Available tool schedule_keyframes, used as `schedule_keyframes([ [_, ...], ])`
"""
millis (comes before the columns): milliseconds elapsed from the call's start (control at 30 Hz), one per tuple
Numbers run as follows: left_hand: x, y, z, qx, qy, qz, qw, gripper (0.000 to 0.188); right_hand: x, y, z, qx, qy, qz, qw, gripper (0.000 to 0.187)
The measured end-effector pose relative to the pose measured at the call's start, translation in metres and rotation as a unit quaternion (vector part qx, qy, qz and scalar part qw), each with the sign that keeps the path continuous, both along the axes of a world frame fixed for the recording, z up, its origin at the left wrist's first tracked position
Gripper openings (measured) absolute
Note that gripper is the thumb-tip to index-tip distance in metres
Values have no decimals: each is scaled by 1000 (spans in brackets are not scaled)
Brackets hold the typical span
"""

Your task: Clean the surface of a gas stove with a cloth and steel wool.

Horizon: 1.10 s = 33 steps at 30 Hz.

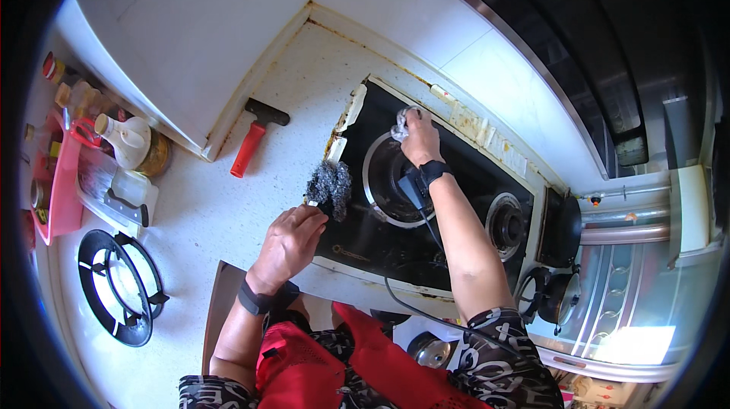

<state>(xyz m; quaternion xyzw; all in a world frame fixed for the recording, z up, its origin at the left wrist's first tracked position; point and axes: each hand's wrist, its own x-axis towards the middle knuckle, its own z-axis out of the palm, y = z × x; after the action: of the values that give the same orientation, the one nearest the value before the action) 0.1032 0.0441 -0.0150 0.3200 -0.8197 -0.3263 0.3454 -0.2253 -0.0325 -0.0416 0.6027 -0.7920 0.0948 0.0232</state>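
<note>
We grip dark wiry scrubber (332, 187) in left hand (290, 240) by left edge of stovetop (366, 245); right hand (421, 140) clutches pale wad (398, 130) on far side, past left burner (385, 181). Likely mid-wipe; next stroke seems to need steady pressure.

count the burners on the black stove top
2. One burner is on the left, just below the right hand and partly covered; the other burner is near the right end. The right forearm hides some stove top between them.
</note>
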Motion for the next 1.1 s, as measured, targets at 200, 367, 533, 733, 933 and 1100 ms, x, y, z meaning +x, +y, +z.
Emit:
schedule_keyframes([
  [200,-12,10,0,15,17,-19,1000,18,37,10,3,-18,-11,130,991,39],
  [367,-19,19,6,7,26,-24,999,18,62,27,4,-17,-10,198,980,39],
  [533,-20,22,15,14,37,6,999,19,77,43,9,4,-15,230,973,42],
  [733,-14,6,19,9,-8,84,996,21,88,65,10,40,35,228,972,42],
  [933,-15,-13,23,-5,-67,74,995,44,94,92,15,39,46,230,971,40],
  [1100,-24,-20,12,26,-191,-54,980,96,97,119,27,35,2,227,973,37],
])
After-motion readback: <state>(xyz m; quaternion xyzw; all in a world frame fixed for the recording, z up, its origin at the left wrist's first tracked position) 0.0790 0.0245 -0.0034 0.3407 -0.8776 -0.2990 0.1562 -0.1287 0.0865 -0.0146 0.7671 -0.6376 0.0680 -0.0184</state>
